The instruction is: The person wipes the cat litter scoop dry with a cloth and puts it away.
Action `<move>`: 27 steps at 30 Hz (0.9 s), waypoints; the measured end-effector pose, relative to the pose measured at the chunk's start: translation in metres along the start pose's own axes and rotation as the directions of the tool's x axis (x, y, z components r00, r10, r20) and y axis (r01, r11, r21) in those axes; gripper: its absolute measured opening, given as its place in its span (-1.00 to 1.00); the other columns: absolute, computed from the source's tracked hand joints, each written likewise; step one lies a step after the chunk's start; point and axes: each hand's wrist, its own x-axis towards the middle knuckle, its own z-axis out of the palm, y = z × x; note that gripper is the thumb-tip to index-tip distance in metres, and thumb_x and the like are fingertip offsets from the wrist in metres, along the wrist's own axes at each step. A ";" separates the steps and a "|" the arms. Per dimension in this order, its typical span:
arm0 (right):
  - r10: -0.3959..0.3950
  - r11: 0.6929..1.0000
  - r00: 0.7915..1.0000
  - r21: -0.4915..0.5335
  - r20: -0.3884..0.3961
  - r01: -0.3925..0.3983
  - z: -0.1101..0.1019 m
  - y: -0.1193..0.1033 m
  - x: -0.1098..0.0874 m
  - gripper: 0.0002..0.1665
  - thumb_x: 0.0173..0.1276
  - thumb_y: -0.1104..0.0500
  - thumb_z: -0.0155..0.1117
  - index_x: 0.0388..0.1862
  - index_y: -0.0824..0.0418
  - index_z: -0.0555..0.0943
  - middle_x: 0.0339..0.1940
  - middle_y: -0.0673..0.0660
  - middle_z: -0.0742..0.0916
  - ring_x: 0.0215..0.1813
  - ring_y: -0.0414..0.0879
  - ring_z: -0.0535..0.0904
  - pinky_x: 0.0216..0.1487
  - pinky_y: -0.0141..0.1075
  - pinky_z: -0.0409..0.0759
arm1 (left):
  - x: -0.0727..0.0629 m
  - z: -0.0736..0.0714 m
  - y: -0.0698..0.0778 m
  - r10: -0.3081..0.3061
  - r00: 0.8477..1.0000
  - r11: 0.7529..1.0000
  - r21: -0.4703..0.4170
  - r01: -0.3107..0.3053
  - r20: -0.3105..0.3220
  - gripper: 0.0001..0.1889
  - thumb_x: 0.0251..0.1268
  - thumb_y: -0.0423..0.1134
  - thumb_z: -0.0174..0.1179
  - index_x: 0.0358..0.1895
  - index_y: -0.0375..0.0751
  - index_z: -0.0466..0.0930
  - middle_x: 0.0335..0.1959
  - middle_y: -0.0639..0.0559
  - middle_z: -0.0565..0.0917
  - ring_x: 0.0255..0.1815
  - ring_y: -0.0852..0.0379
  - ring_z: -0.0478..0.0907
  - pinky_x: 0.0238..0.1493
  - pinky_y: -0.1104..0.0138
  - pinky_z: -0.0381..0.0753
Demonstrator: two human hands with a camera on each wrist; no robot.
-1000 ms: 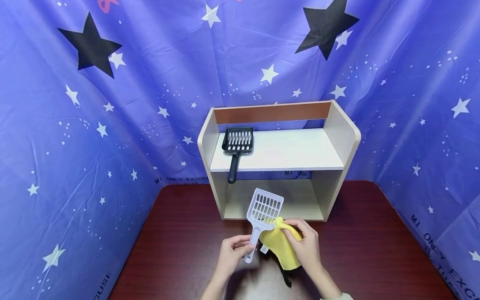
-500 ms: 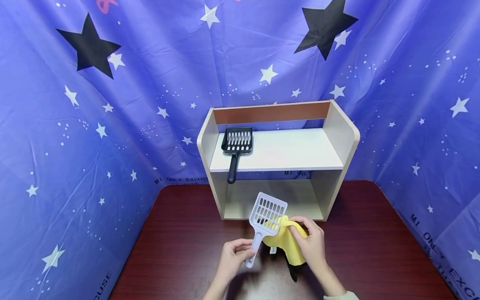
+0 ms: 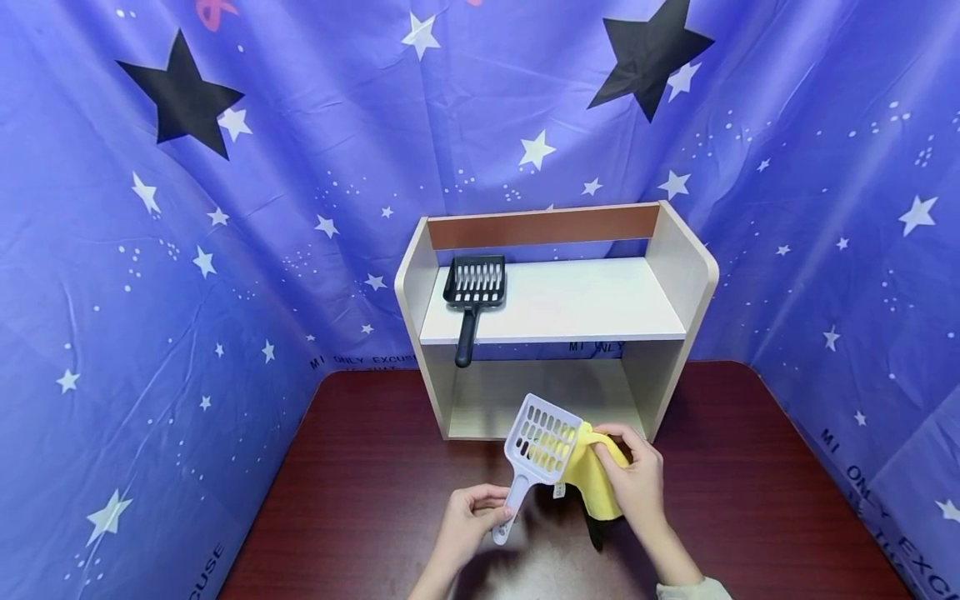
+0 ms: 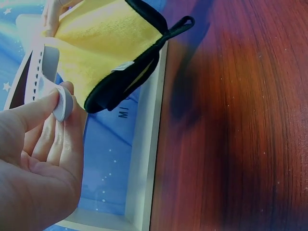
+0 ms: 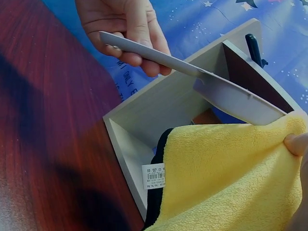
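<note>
My left hand [image 3: 468, 527] pinches the handle of a pale lavender slotted litter scoop [image 3: 522, 482], tilted with its head up and to the right. In the left wrist view the thumb presses on the handle's end [image 4: 64, 106]. My right hand [image 3: 636, 477] holds a yellow cloth [image 3: 592, 483] with black edging against the right rim of the scoop's head; yellow shows through the slots. The cloth hangs down below the fingers, and a white label [image 5: 154, 176] shows at its border in the right wrist view. Both are held above the table.
Behind the hands stands a two-tier wooden shelf [image 3: 682, 333]. A black slotted scoop [image 3: 476, 287] lies on its upper board, handle jutting over the front edge. The dark red table [image 3: 345, 483] lies beneath, with a blue star-patterned curtain [image 3: 315, 167] around it.
The lavender scoop's head has shifted right and slightly down, leaning further over. My right hand and the yellow cloth have moved right; the left hand has moved slightly right and down.
</note>
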 end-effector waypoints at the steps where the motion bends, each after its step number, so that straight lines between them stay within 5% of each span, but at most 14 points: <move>1: -0.001 1.000 1.000 0.002 0.001 0.001 -0.001 0.001 0.001 -0.72 -0.01 0.69 0.33 -0.32 0.46 0.67 -0.43 0.31 0.72 -0.33 -0.44 0.59 -0.31 -0.65 0.55 | 0.000 0.000 0.000 -0.001 1.000 1.000 -0.001 0.001 0.003 -0.68 0.13 -0.51 0.34 -0.05 -0.66 0.61 -0.21 -0.57 0.69 -0.37 0.41 0.68 -0.25 0.56 0.67; 14: 0.019 0.999 1.000 0.041 0.014 -0.019 -0.002 0.002 -0.005 -0.71 -0.03 0.68 0.38 -0.33 0.45 0.67 -0.44 0.16 0.73 -0.34 -0.43 0.60 -0.32 -0.65 0.54 | 0.005 -0.004 0.001 0.043 0.997 0.999 0.013 -0.042 -0.067 -0.70 0.15 -0.50 0.34 -0.06 -0.60 0.64 -0.22 -0.50 0.72 -0.38 0.40 0.67 -0.26 0.56 0.67; 27: 0.035 0.995 0.984 0.087 0.177 -0.051 -0.001 0.035 -0.027 -0.68 0.08 0.56 0.42 -0.24 0.26 0.70 -0.26 0.10 0.76 -0.09 -0.43 0.63 -0.02 -0.64 0.55 | 0.013 -0.003 0.001 0.054 0.994 0.999 0.015 -0.052 -0.098 -0.71 0.14 -0.51 0.33 -0.06 -0.58 0.64 -0.21 -0.47 0.73 -0.37 0.40 0.67 -0.26 0.56 0.66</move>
